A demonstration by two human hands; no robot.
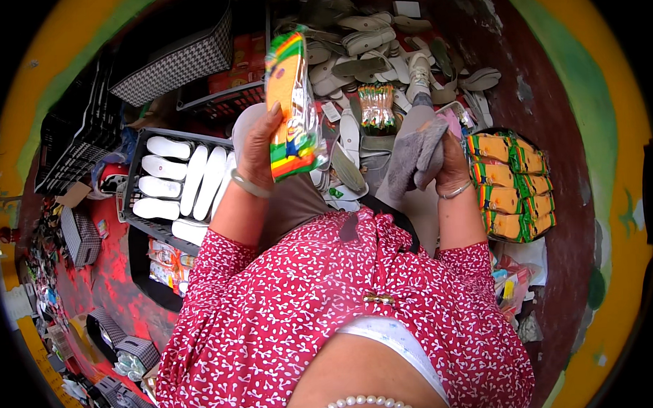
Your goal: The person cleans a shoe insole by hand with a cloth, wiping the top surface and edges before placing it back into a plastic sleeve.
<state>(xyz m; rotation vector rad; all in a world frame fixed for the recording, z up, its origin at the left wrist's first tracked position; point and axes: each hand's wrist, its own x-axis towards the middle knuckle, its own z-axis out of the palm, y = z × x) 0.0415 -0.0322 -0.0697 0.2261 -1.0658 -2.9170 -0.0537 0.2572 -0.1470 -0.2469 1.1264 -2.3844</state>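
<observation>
Raised in front of me, my left hand (261, 145) grips a clear plastic packet of orange insoles (291, 104) with green, yellow and red ends. The thumb lies across its front. My right hand (453, 163) is closed on a soft grey fuzzy bundle (429, 154) over my right leg; I cannot tell whether it is cloth or plush insoles. Beside that hand, several similar packets (497, 175) lie stacked in rows in a dark round container. A small bundle of striped packets (377, 105) sits between my legs, farther off.
White insoles (160, 169) fill a black crate (130, 193) at left. A heap of loose pale and grey insoles (364, 41) covers the far floor. Houndstooth bins (178, 69) and stacked black crates (76, 137) stand at far left. My shoe (419, 70) rests by the heap.
</observation>
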